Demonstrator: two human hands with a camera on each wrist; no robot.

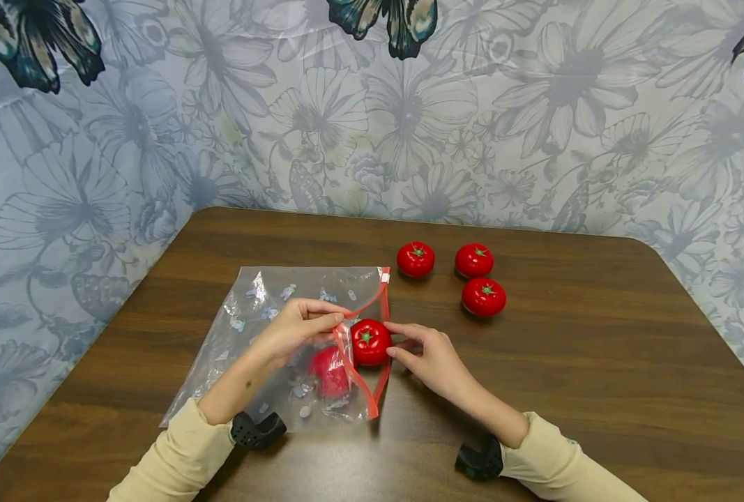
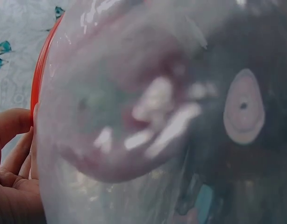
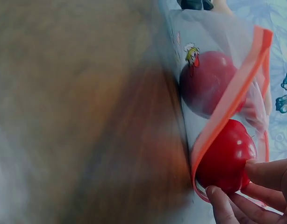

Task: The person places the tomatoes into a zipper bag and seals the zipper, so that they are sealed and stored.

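Note:
A clear zip bag (image 1: 221, 362) with a red-orange edge and small printed figures lies on the table, its mouth facing right. My left hand (image 1: 299, 328) pinches the upper edge of that mouth and lifts it. One red tomato (image 1: 329, 373) is inside, seen through the plastic. At the mouth, my right hand (image 1: 431, 359) grips another tomato (image 1: 370, 341) with thumb and fingers, green stem up. In the right wrist view this tomato (image 3: 227, 158) sits within the orange edge (image 3: 227, 100). Blurred plastic and a reddish shape (image 2: 115, 168) fill most of the left wrist view.
Three more tomatoes stand behind the bag's right side: one on the left (image 1: 415, 259), one at the back right (image 1: 474, 260), and one just in front of it (image 1: 484, 297). The brown wooden table (image 1: 597, 348) meets a flowered cloth backdrop (image 1: 409, 125).

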